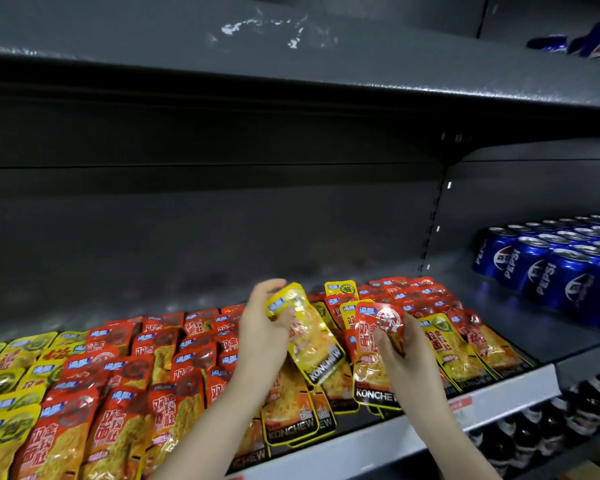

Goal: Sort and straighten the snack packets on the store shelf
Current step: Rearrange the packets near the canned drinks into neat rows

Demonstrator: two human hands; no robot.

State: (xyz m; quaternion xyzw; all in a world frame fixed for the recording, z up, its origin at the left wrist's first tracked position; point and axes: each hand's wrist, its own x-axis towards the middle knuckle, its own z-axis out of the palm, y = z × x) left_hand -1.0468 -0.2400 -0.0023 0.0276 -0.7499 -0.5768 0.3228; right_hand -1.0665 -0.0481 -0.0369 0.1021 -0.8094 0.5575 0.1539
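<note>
Reference item: yellow packet (pixel 309 341), gripped by the left hand (pixel 262 336).

- Yellow packet: "KONCHEW" in white on its black bottom band.
- Red packet (pixel 373 362), just right of the yellow packet, pinched by the right hand (pixel 407 355): "KONCHEW", last letter partly covered.
- Flat-lying packet (pixel 290 424), below the yellow packet: "KONCHEW".
- Red packet rows (pixel 118 410), left of the yellow packet: large Chinese characters "双面肚". The blue corner labels are too blurred to read.
- Blue cans (pixel 534 268), far right of the yellow packet: "PEPSI", printed vertically.
- Red price tag (pixel 460 405) on the shelf rail (pixel 510 389), lower right of the yellow packet: illegible.
</note>
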